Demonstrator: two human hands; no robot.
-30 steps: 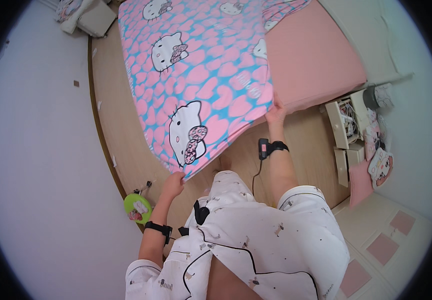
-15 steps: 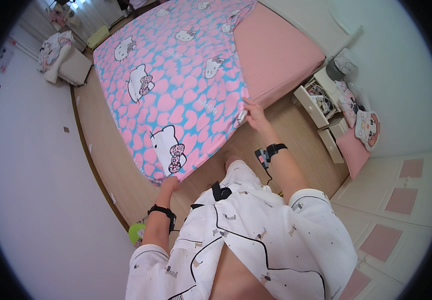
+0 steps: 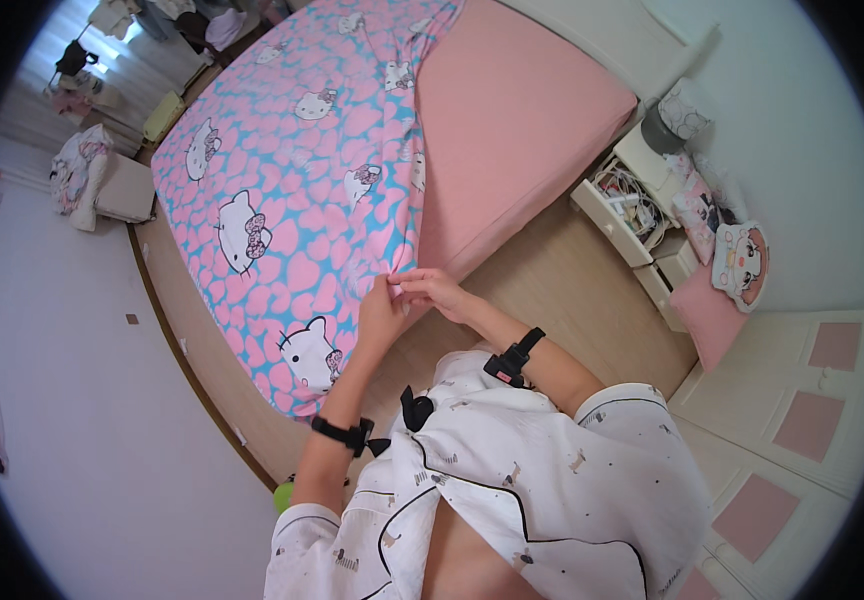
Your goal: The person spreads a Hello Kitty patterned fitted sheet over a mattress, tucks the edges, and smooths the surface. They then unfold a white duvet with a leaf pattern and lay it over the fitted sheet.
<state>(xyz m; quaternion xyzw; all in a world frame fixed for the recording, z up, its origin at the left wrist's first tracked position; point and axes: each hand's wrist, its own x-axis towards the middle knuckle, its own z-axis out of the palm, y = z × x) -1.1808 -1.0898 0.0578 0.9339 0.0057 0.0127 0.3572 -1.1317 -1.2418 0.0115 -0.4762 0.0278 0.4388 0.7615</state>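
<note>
A duvet cover [image 3: 302,170] with pink hearts on blue and white cartoon cat faces lies over much of the bed. Its near edge hangs down toward me. My left hand [image 3: 382,308] and my right hand [image 3: 434,291] meet at this edge, close by the bed's near corner. Both are closed, with fingertips pinching the fabric; the exact grip of the left is partly hidden. Right of the cover, the pink fitted sheet [image 3: 512,120] on the mattress lies bare. Each of my wrists carries a black strap with a small device.
A white headboard [image 3: 612,35] stands at the far right. Beside the bed, a white nightstand has an open drawer [image 3: 617,215] full of cables. Pink cushions [image 3: 712,315] lean near it, by white cabinets [image 3: 802,400]. A clothes-covered box [image 3: 127,190] stands far left.
My left hand has moved up and right along the edge, and my right hand has come left to meet it. The cover's right side has drawn leftward, baring more pink sheet.
</note>
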